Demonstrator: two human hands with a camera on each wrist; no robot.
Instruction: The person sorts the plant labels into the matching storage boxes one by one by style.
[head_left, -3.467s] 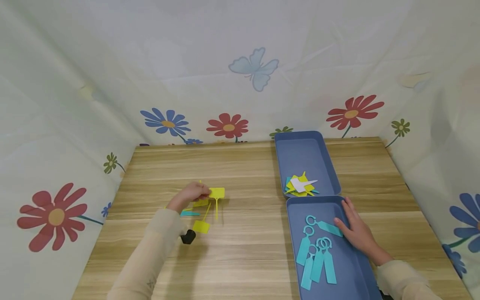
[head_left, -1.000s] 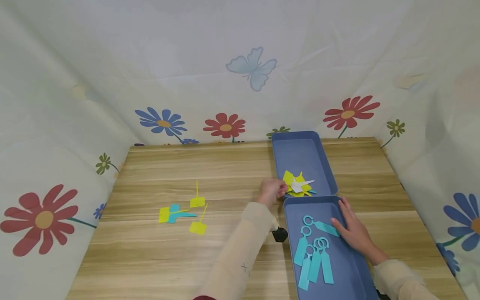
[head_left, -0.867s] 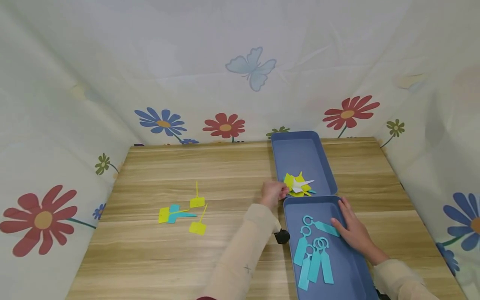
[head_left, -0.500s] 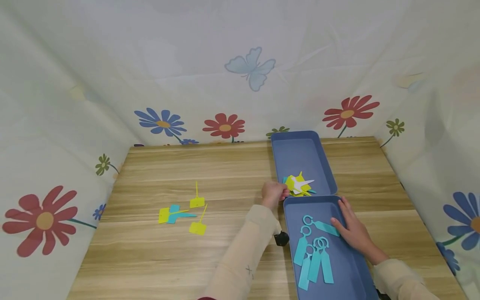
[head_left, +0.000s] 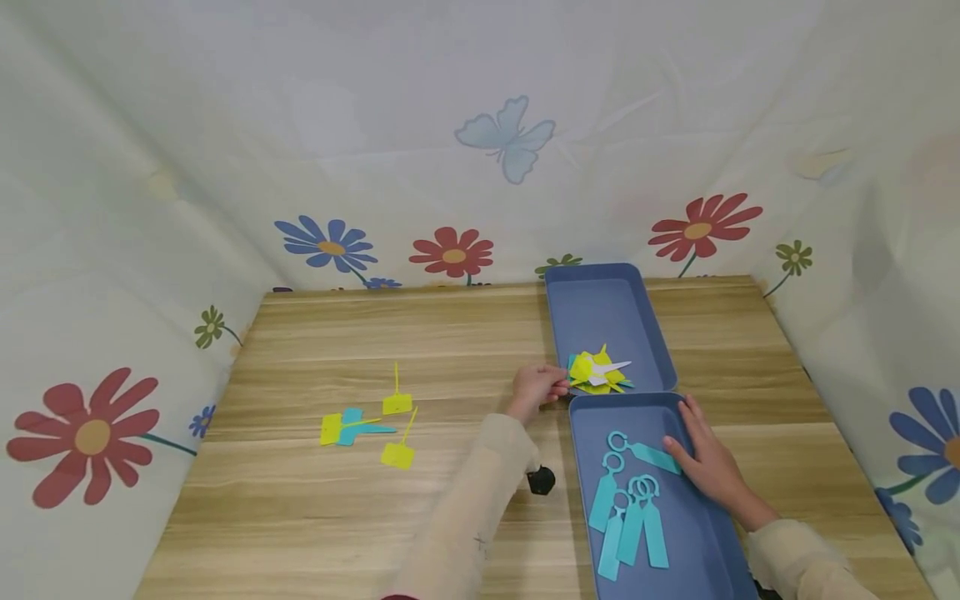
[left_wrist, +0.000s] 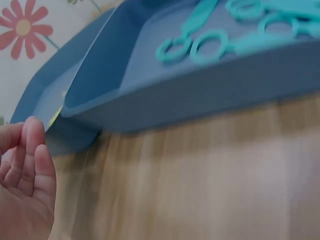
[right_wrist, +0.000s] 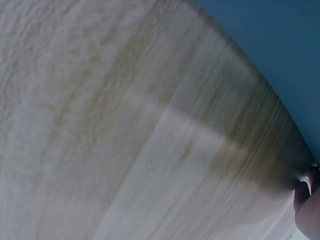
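Table [head_left: 450, 333] had a far tray [head_left: 600, 312] and a near tray [head_left: 697, 533] on it. Right hand [head_left: 712, 467] just rested on the near one's rim, fingers straightish; left hand [head_left: 538, 388], loosely bent and seemingly empty, was right by the tag pile [head_left: 592, 367] inside the far one. Looked like a drop-off step; next move probably meant reaching left for the loose tags [head_left: 397, 456].

Before me, a wood-grain bench [head_left: 465, 333]; behind it, white sheeting [head_left: 360, 108] printed with a pale-blue butterfly [head_left: 514, 140] and multicoloured daisies [head_left: 453, 255].
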